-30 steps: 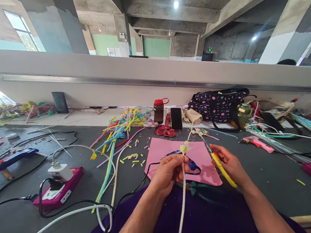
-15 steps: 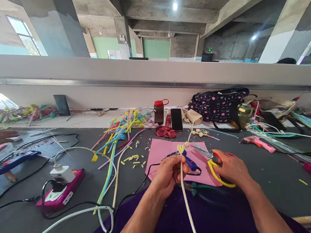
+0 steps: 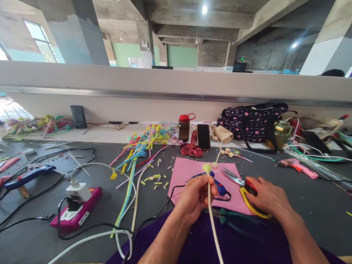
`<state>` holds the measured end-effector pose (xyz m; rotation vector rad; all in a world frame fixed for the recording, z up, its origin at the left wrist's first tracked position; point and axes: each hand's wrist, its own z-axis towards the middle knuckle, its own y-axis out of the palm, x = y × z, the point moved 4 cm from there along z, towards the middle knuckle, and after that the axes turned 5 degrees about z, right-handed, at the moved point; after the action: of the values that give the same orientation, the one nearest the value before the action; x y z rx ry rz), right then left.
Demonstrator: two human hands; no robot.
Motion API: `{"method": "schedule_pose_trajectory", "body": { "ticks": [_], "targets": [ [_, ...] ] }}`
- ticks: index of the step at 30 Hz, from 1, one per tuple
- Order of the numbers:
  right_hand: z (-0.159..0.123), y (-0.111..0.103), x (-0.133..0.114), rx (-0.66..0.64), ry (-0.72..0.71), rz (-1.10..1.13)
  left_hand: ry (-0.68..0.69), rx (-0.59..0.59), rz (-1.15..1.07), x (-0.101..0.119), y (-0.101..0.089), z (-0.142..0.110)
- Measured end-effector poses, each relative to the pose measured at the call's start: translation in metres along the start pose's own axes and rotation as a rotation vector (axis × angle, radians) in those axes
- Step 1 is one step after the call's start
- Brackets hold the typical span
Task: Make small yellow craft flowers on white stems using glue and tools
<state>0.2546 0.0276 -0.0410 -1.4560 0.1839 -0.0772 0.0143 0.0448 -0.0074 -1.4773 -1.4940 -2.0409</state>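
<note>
My left hand (image 3: 199,195) pinches a long cream cord (image 3: 214,229) just under the pale yellow, bud-like tip (image 3: 207,168) at its upper end. The rest of the cord hangs down over my lap. To the right, my right hand (image 3: 267,193) is closed around the handles of scissors (image 3: 232,176). Their slightly parted blades point left toward the bud, apart from it. A yellow loop (image 3: 251,206) curves below the scissors' handle. Under both hands lies a pink sheet (image 3: 180,169), with a blue corded tool (image 3: 221,189) on it, partly hidden by my left hand.
Cut green bits (image 3: 156,181) and a pile of coloured stems (image 3: 145,139) lie left of the sheet. Behind stand a bottle (image 3: 184,130), a phone (image 3: 203,137) and a patterned bag (image 3: 248,123). Power strips (image 3: 77,215) with cables flank me; a pink glue gun (image 3: 299,166) lies right.
The yellow tip has turned in my left fingers and now looks rounder and more closed. The view has shifted slightly left. Another person's hand at the far left is gone from view.
</note>
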Motion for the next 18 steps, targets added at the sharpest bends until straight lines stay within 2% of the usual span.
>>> {"method": "schedule_pose_trajectory", "body": {
  "ticks": [2, 4, 5, 7, 9, 11, 13, 18],
  "targets": [
    [-0.005, -0.01, -0.006, 0.101, 0.003, 0.101, 0.03, 0.012, -0.002, 0.0, 0.0, 0.0],
    [-0.012, -0.02, -0.023, 0.134, -0.051, 0.4, 0.047, 0.05, 0.037, 0.0, -0.001, 0.0],
    [-0.016, -0.024, -0.037, 0.091, -0.126, 0.627, 0.058, 0.07, 0.068, 0.0, -0.002, 0.0],
    [-0.023, -0.029, -0.073, -0.125, -0.301, 1.033, 0.091, 0.097, 0.135, 0.001, -0.003, 0.0],
    [-0.026, -0.034, -0.104, -0.23, -0.37, 1.235, 0.151, 0.114, 0.197, 0.004, -0.004, 0.0],
    [-0.023, -0.038, -0.127, -0.238, -0.413, 1.369, 0.226, 0.142, 0.261, 0.009, -0.005, 0.0],
    [-0.015, -0.041, -0.139, -0.23, -0.421, 1.418, 0.298, 0.174, 0.328, 0.014, -0.006, -0.001],
    [-0.002, -0.048, -0.147, -0.244, -0.444, 1.364, 0.423, 0.275, 0.485, 0.022, -0.01, -0.002]
  ]
}}
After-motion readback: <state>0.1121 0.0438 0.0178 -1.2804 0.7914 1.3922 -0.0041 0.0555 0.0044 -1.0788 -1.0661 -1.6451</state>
